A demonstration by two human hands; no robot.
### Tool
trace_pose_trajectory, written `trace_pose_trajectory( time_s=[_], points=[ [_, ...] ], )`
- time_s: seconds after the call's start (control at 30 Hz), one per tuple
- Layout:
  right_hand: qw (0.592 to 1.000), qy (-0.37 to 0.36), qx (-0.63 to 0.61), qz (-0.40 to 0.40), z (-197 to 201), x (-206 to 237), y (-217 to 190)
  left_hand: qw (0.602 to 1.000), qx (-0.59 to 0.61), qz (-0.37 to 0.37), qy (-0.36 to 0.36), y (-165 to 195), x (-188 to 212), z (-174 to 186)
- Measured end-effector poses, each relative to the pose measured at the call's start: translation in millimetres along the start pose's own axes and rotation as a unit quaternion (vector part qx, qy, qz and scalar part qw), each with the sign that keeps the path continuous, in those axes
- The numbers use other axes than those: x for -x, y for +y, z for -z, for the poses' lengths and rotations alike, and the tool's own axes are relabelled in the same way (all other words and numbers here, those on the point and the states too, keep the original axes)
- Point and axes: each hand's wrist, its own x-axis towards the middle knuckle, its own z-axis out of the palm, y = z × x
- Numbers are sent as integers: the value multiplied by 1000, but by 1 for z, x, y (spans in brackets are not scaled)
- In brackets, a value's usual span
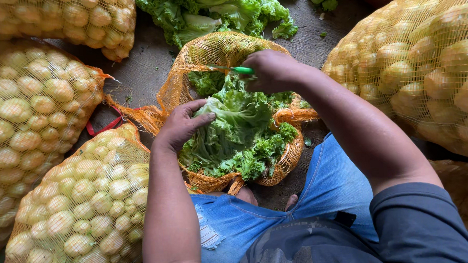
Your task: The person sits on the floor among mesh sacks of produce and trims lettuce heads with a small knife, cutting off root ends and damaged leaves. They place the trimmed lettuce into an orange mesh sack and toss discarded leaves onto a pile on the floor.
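Head view shows us, from above, an open orange net sack (pixel 175 92) that stands on the dark floor (pixel 147 61) between the person's knees, and it is full of curly green lettuce leaves (pixel 239 139). Our left hand (pixel 180 126) lies flat on a broad leaf, with the fingers (pixel 201 113) spread and pressing it down, so this hand holds nothing closed. Our right hand (pixel 273 71) is closed around a small tool with a green handle (pixel 240 70), held just above the far rim of the sack; we cannot tell what kind of blade it has. More loose green lettuce (pixel 213 14) lies on the floor behind the sack. Big yellow net bags of pale round potatoes (pixel 38 108) stand close on both sides. To do this step well, we judge that the left hand should keep the leaves steady and stay apart from the tool, and the right hand should move with short, controlled strokes, so the net is not cut.
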Motion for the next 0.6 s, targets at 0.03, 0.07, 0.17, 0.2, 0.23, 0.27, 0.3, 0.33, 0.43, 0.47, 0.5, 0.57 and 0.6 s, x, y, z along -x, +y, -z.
trace_pose_trajectory(
  time_s=[0.03,0.07,0.17,0.2,0.23,0.27,0.3,0.33,0.43,0.47,0.5,0.57,0.6],
  points=[
    [999,8,-40,8,0,2,1,1000,13,6,-2,0,1,1],
    [997,15,-80,16,-2,3,1,1000,27,12,-4,-1,1,1],
    [984,-15,-176,13,-12,4,-9,1000,20,10,-9,-1,-2,-2],
    [978,-35,-205,8,-17,3,-14,1000,10,7,-9,-1,-3,-4],
    [976,-45,-210,30,-21,1,-19,1000,1,0,-15,-1,-5,-5],
    [974,-54,-215,52,-24,-1,-24,1000,-9,-8,-20,0,-5,-6],
    [971,-65,-219,74,-26,-2,-27,999,-18,-15,-25,0,-6,-7],
    [969,-75,-228,63,-26,-3,-30,999,-15,-11,-37,0,-6,-7],
    [966,-96,-237,44,-23,-2,-33,998,-1,-6,-62,0,-5,-8],
    [967,-96,-230,46,-22,0,-33,998,6,-7,-68,0,-5,-8],
    [969,-95,-223,47,-22,1,-34,997,12,-9,-75,0,-4,-8],
    [987,-84,-131,51,-25,3,-36,997,-35,-34,-60,0,-4,-8],
    [992,-76,-83,54,-28,4,-38,996,-60,-49,-52,0,-4,-7]
  ],
)
